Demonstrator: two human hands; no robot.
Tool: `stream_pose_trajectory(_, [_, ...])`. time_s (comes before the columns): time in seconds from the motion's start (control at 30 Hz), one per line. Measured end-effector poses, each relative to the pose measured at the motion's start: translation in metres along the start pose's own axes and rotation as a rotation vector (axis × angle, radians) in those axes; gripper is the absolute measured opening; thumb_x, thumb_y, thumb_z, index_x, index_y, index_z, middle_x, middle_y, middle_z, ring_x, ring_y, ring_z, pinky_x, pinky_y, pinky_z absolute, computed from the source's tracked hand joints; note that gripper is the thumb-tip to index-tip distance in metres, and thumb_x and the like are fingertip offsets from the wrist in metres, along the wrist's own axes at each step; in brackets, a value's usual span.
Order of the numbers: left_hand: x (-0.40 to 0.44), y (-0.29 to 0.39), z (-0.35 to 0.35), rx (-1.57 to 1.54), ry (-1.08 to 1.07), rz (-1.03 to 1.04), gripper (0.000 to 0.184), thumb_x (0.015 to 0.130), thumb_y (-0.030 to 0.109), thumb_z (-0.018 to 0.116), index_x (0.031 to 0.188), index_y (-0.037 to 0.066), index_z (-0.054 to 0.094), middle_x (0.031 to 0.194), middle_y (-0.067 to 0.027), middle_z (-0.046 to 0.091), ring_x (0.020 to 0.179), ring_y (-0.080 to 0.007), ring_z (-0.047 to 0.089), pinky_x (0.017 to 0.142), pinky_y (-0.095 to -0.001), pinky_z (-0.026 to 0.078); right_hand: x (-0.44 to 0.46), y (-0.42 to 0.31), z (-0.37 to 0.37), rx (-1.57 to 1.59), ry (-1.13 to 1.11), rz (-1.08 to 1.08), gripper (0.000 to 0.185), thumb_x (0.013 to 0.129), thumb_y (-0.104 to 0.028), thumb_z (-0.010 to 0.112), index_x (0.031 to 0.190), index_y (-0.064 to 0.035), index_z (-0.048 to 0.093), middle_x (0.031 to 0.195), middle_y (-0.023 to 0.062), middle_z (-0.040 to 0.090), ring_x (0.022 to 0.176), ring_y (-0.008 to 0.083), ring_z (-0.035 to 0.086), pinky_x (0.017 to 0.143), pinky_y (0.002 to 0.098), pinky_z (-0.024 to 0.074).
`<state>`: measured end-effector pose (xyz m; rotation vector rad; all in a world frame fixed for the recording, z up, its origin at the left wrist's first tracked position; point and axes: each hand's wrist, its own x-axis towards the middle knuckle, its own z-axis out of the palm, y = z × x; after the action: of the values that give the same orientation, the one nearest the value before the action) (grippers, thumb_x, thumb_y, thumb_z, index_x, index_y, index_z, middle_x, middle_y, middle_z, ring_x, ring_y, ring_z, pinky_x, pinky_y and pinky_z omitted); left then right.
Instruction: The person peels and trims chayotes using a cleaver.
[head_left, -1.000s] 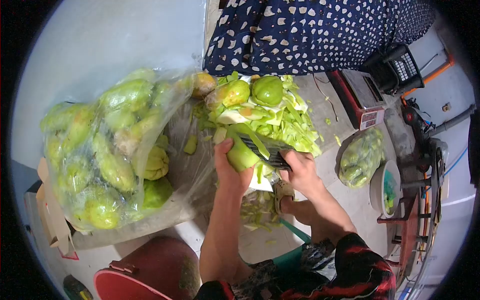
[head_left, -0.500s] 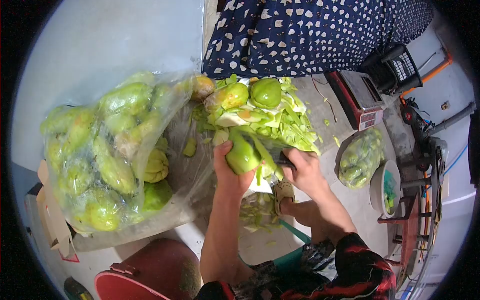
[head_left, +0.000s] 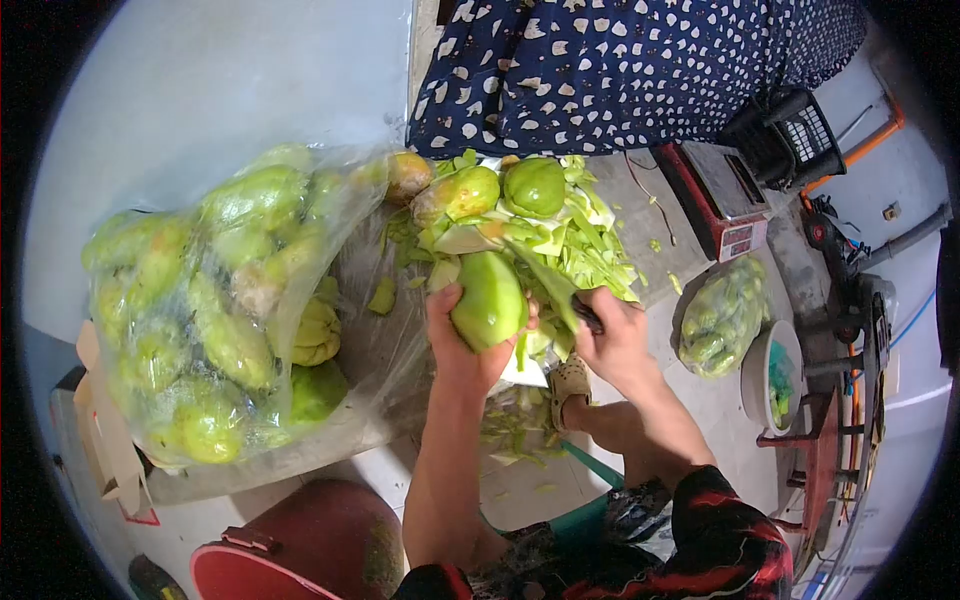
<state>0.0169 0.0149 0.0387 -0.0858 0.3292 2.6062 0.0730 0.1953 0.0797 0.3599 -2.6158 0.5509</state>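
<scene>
Right inside your left fingers (head_left: pixel 443 302), cupped firmly around it, sits the pale-green chayote (head_left: pixel 487 305); your right fingers (head_left: pixel 606 303) wrap tight about a dark handle (head_left: pixel 588 316), peelings (head_left: pixel 590 245) heaped just beyond both, a bulging plastic bag (head_left: pixel 225 320) well left of them.

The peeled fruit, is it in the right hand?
No, the left hand holds the peeled fruit, while the right hand grips a dark handle.

glossy clear plastic bag (head_left: pixel 352 215), smooth shiny held fruit (head_left: pixel 489 302), matt patterned cloth (head_left: pixel 610 80), dull red plastic bin (head_left: pixel 305 530)
</scene>
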Motion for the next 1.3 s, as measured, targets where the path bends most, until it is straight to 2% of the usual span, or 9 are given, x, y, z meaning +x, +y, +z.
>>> stream_pose_trajectory(0.1, [0.007, 0.0, -0.008, -0.15, 0.057, 0.024, 0.058, 0.082, 0.053, 0.049, 0.119, 0.009, 0.058, 0.105, -0.0134, 0.062, 0.092, -0.0296, 0.058, 0.081, -0.0446, 0.047, 0.009, -0.019, -0.022, 0.161, 0.261, 0.148, 0.01, 0.08, -0.004, 0.069, 0.087, -0.0023, 0.061, 0.067, 0.0126, 0.063, 0.059, 0.0229, 0.066, 0.055, 0.0296, 0.051])
stream_pose_trajectory(0.23, [0.009, 0.004, -0.001, -0.093, 0.102, 0.096, 0.055, 0.085, 0.049, 0.048, 0.118, 0.007, 0.058, 0.106, -0.0148, 0.062, 0.094, -0.0308, 0.058, 0.083, -0.0421, 0.048, 0.035, 0.016, -0.012, 0.233, 0.036, 0.487, 0.017, 0.088, -0.01, 0.061, 0.085, 0.0027, 0.051, 0.058, 0.0145, 0.055, 0.047, 0.0215, 0.051, 0.047, 0.0351, 0.0398])
stream_pose_trajectory(0.4, [0.008, 0.007, 0.001, -0.153, 0.185, 0.131, 0.054, 0.085, 0.046, 0.052, 0.121, 0.005, 0.057, 0.114, -0.0151, 0.06, 0.1, -0.0326, 0.058, 0.091, -0.0448, 0.047, 0.031, 0.003, -0.021, 0.192, 0.045, 0.507, 0.015, 0.087, -0.008, 0.061, 0.082, 0.0003, 0.049, 0.056, 0.0137, 0.053, 0.047, 0.022, 0.052, 0.048, 0.0339, 0.0411])
stream_pose_trajectory(0.53, [0.008, 0.009, 0.008, -0.244, 0.2, 0.221, 0.05, 0.085, 0.039, 0.055, 0.121, 0.003, 0.056, 0.115, -0.0145, 0.06, 0.101, -0.0331, 0.059, 0.097, -0.0476, 0.046, 0.012, -0.002, -0.006, 0.043, 0.076, 0.098, 0.015, 0.078, -0.004, 0.065, 0.085, -0.0037, 0.052, 0.061, 0.0134, 0.055, 0.051, 0.0307, 0.057, 0.047, 0.0388, 0.0443])
stream_pose_trajectory(0.6, [0.01, 0.01, 0.005, -0.208, 0.155, 0.222, 0.05, 0.085, 0.039, 0.055, 0.119, 0.003, 0.056, 0.113, -0.0147, 0.061, 0.1, -0.0332, 0.059, 0.097, -0.0482, 0.047, 0.005, -0.006, -0.001, -0.105, 0.086, -0.213, 0.019, 0.07, -0.005, 0.067, 0.085, -0.0039, 0.054, 0.066, 0.0104, 0.054, 0.054, 0.0284, 0.057, 0.047, 0.0383, 0.0452])
stream_pose_trajectory(0.7, [0.011, 0.007, 0.003, -0.181, 0.088, 0.184, 0.048, 0.085, 0.04, 0.056, 0.117, 0.003, 0.057, 0.11, -0.0149, 0.062, 0.098, -0.0335, 0.06, 0.095, -0.0487, 0.048, 0.008, -0.015, 0.005, -0.039, 0.08, -0.399, 0.019, 0.068, -0.006, 0.066, 0.084, -0.0029, 0.055, 0.067, 0.0069, 0.052, 0.054, 0.0233, 0.056, 0.046, 0.035, 0.0433])
stream_pose_trajectory(1.07, [0.015, -0.008, -0.003, -0.197, -0.066, 0.069, 0.055, 0.085, 0.046, 0.052, 0.12, 0.003, 0.053, 0.107, -0.0224, 0.062, 0.096, -0.0344, 0.062, 0.089, -0.0455, 0.051, 0.008, -0.018, 0.018, -0.074, 0.135, -0.447, 0.014, 0.076, 0.0, 0.065, 0.077, -0.0032, 0.052, 0.063, 0.0048, 0.048, 0.052, 0.0189, 0.052, 0.045, 0.0318, 0.0394])
stream_pose_trajectory(1.23, [0.016, -0.004, -0.004, -0.203, -0.052, 0.042, 0.054, 0.086, 0.044, 0.052, 0.12, 0.002, 0.054, 0.108, -0.0212, 0.064, 0.098, -0.0332, 0.063, 0.091, -0.0449, 0.05, 0.008, -0.019, 0.012, -0.091, 0.084, -0.372, 0.023, 0.064, -0.002, 0.068, 0.083, -0.0033, 0.054, 0.065, 0.0057, 0.051, 0.054, 0.0221, 0.055, 0.048, 0.0349, 0.0434])
stream_pose_trajectory(1.3, [0.013, -0.001, 0.008, -0.136, 0.182, 0.171, 0.051, 0.087, 0.041, 0.05, 0.119, 0.001, 0.056, 0.107, -0.0178, 0.066, 0.098, -0.0323, 0.064, 0.093, -0.0449, 0.049, 0.005, -0.005, 0.017, -0.087, 0.046, -0.298, 0.029, 0.061, -0.004, 0.068, 0.086, -0.0036, 0.055, 0.066, 0.0064, 0.051, 0.056, 0.024, 0.056, 0.049, 0.0364, 0.0446])
